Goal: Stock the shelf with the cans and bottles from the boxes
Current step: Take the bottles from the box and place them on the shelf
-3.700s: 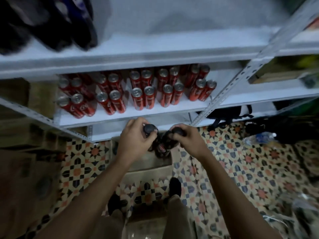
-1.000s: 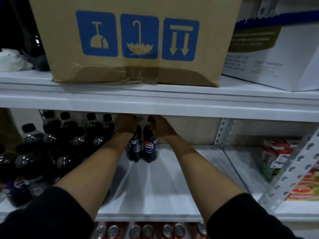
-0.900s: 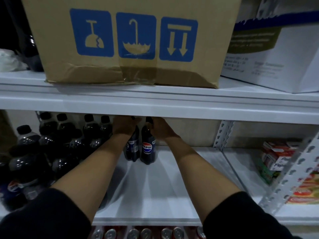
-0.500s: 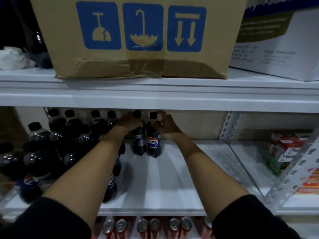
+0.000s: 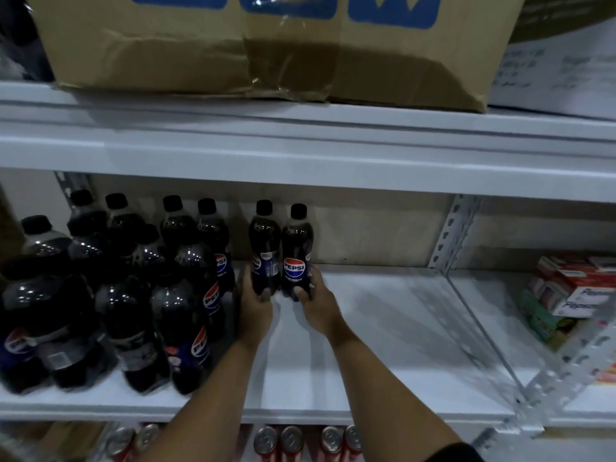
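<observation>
Both hands have slid down from the caps to the bases now: the left hand (image 5: 255, 306) is wrapped round the foot of the left bottle (image 5: 265, 248), the right hand (image 5: 313, 303) round the foot of the right bottle (image 5: 296, 253) with its Pepsi label facing out. The pair stand upright, touching each other, deep on the shelf (image 5: 383, 328) near the back wall. A moment ago they hung by their necks; now they look seated on the board, so this reads as a final nudge into line. Just left of the left hand is the block of stocked bottles (image 5: 133, 295), and a small gap is left to close. Right of the right hand the shelf lies bare. Below the wrists, red cans (image 5: 293, 443) fill the lower tier.
</observation>
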